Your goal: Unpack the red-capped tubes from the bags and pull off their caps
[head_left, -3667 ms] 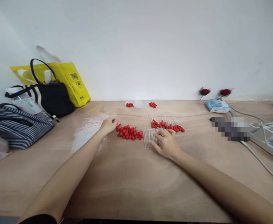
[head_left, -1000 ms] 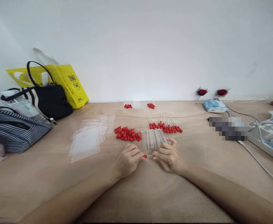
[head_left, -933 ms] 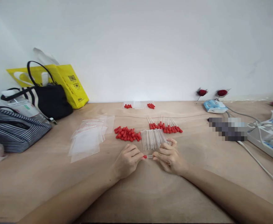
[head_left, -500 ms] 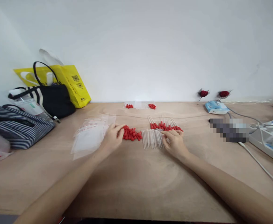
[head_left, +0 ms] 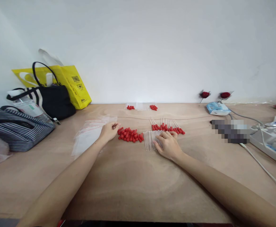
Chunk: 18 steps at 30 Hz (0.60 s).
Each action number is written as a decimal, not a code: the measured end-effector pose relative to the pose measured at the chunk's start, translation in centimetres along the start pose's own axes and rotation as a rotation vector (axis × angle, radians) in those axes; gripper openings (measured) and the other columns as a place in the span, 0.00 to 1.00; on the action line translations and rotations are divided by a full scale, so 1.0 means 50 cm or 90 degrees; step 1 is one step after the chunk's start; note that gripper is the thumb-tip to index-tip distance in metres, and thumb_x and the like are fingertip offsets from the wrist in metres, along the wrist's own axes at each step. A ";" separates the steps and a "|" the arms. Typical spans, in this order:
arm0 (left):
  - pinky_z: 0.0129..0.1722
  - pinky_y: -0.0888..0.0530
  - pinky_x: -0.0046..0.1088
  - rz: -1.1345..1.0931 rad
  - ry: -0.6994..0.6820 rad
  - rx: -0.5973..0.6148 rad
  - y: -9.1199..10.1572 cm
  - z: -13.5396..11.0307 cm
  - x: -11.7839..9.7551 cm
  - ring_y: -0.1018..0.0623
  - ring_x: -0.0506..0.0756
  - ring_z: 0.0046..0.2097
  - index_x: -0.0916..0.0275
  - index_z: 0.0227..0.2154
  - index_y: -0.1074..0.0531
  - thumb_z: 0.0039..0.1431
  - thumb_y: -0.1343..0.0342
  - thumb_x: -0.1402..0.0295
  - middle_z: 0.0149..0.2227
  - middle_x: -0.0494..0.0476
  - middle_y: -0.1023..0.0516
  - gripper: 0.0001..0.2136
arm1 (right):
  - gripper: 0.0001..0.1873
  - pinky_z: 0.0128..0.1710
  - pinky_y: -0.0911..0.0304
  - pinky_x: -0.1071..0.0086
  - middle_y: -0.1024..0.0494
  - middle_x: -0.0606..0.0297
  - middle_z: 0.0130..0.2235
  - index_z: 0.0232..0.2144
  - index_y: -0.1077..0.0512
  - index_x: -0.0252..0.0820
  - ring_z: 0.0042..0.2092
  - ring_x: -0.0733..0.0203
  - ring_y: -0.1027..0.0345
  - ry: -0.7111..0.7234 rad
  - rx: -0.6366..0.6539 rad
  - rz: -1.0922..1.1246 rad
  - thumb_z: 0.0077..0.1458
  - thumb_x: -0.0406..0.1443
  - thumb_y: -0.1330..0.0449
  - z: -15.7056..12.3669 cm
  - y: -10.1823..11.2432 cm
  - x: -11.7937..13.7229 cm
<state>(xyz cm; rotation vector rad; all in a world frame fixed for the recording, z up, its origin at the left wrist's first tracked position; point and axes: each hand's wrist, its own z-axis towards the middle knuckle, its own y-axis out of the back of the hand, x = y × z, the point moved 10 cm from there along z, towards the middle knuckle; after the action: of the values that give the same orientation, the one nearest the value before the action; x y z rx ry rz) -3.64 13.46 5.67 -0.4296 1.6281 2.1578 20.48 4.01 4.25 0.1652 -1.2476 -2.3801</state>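
My left hand (head_left: 110,130) is closed in a pinch at the left end of a pile of red rubber dropper bulbs (head_left: 128,135). Whatever sits between its fingertips, if anything, is too small to make out. Glass dropper tubes (head_left: 149,141) lie side by side in a row to the right of the bulbs. Over the right part of that row rests my right hand (head_left: 168,145), thumb and fingers apart, hiding some tubes. Behind it, several tubes fitted with red bulbs (head_left: 165,127) fan out, bulb ends toward me.
Clear zip bags (head_left: 87,135) are stacked left of the bulbs. Near the wall lie small bags (head_left: 141,106) with red bulbs. Handbags (head_left: 55,101) and a yellow bag (head_left: 78,85) stand at left. A tissue pack (head_left: 218,108), cables and a power strip (head_left: 267,142) are at right.
My left hand has drawn back leftward from the red bulbs, uncovering more of the pile. My right hand has shifted left onto the glass tubes, its fingers spreading apart.
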 end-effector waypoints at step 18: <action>0.37 0.34 0.32 0.039 -0.554 -0.172 -0.007 -0.208 -0.210 0.31 0.53 0.34 0.62 0.28 0.29 0.53 0.49 0.74 0.31 0.55 0.27 0.05 | 0.10 0.45 0.54 0.52 0.26 0.52 0.36 0.31 0.27 0.36 0.42 0.50 0.34 -0.398 0.293 -0.027 0.44 0.33 0.45 0.158 -0.138 -0.188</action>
<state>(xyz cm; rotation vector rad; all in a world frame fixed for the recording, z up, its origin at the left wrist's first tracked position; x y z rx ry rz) 5.71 2.16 7.47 0.4533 0.8737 2.1417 24.20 17.47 2.41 -0.4546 -2.0808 -2.2072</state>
